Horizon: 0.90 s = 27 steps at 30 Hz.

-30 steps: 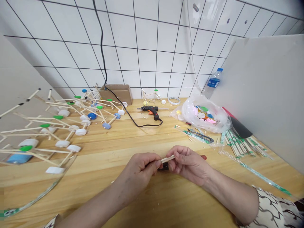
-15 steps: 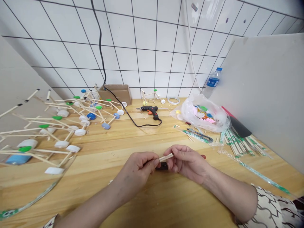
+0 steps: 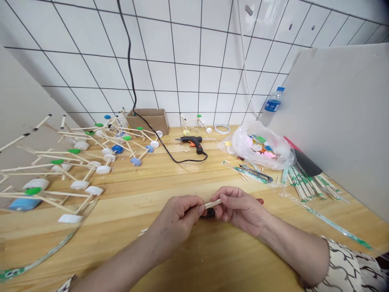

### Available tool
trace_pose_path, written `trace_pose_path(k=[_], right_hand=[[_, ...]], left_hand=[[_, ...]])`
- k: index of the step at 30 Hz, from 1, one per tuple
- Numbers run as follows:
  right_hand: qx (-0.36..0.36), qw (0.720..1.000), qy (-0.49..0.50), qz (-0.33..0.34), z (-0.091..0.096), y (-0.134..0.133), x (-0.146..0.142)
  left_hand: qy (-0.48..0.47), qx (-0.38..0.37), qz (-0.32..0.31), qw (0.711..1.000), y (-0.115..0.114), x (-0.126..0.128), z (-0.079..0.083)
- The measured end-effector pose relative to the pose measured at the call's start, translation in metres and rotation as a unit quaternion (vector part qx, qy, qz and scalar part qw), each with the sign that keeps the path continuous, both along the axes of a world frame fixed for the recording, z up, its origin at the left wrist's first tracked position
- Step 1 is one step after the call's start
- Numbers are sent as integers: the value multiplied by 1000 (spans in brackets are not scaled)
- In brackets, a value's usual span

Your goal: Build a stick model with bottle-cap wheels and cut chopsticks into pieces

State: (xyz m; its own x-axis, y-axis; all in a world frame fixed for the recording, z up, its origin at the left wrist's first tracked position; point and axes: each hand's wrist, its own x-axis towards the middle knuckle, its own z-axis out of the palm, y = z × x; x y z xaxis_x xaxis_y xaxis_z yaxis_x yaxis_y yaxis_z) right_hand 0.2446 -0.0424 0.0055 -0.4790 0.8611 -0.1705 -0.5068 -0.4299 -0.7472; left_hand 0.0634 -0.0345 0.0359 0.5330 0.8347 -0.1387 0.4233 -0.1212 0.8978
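Note:
Both hands meet low in the middle of the view, holding a short pale wooden stick (image 3: 213,204) between their fingertips. My left hand (image 3: 180,215) pinches its left end, and my right hand (image 3: 238,207) closes around its right end. Just beneath the stick, a small black object (image 3: 209,213) lies partly hidden by my fingers; I cannot tell what it is. A sliver of a red object (image 3: 260,200) shows beyond my right hand.
Bottle-cap-and-stick structures (image 3: 80,164) spread across the wooden workbench (image 3: 182,182) at left. Ahead lie a hot glue gun (image 3: 192,142) and its black cord. At right are a plastic bag of caps (image 3: 261,147) and bundled wooden sticks (image 3: 305,184).
My hands stay on the stick with only slight shifts. The whole scene has moved slightly in the view.

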Motion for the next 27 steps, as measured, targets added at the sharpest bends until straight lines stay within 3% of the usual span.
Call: trace_pose_path(k=[18,27], right_hand=[[4,1000,-11,-12,-4,2,-1],[25,996,-86,-19,12,0,1]], left_hand=[[12,37,5,999,1,1,-2],[9,34,13,999,3,0,-1]])
